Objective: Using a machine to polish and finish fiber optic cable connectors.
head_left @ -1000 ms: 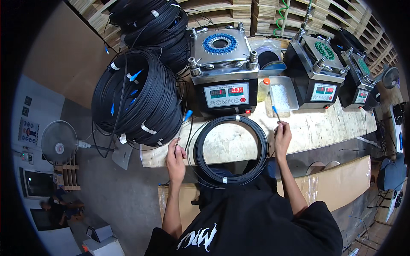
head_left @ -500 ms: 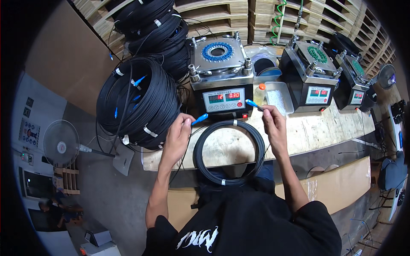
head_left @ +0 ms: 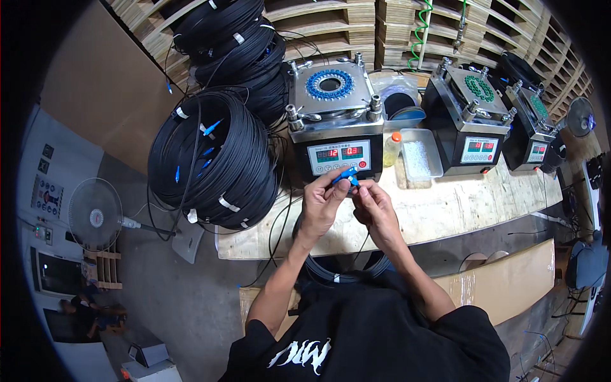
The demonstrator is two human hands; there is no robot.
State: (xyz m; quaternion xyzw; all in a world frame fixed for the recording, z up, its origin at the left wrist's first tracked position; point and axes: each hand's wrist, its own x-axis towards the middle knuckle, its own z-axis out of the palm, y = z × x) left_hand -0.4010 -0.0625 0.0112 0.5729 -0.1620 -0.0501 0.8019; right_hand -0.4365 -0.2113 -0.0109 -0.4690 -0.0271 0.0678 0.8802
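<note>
In front of the nearest machine, my left hand (head_left: 323, 202) and my right hand (head_left: 377, 210) are brought together, both closed. My left fingers pinch a blue fiber-optic connector (head_left: 345, 174) on a black cable. A second blue connector (head_left: 354, 182) is between my right fingertips, right beside the first; fingers partly cover both. Below my hands, a coil of black cable (head_left: 337, 278) bound with white tape lies at the table's near edge, largely hidden by my arms. The polishing machine (head_left: 337, 156) just beyond has a lit red display and a ring of blue-and-white parts on its metal top.
Large stacked coils of black cable (head_left: 219, 159) with blue connectors stand at left. To the right are an orange-capped bottle (head_left: 392, 150), a clear tray (head_left: 435, 170), and two more machines (head_left: 468, 146) with green rings. A fan (head_left: 95, 216) stands on the floor at left.
My hands have come together from either side, bringing the two connectors next to each other. The cable coil sits lower in view, more covered by my arms.
</note>
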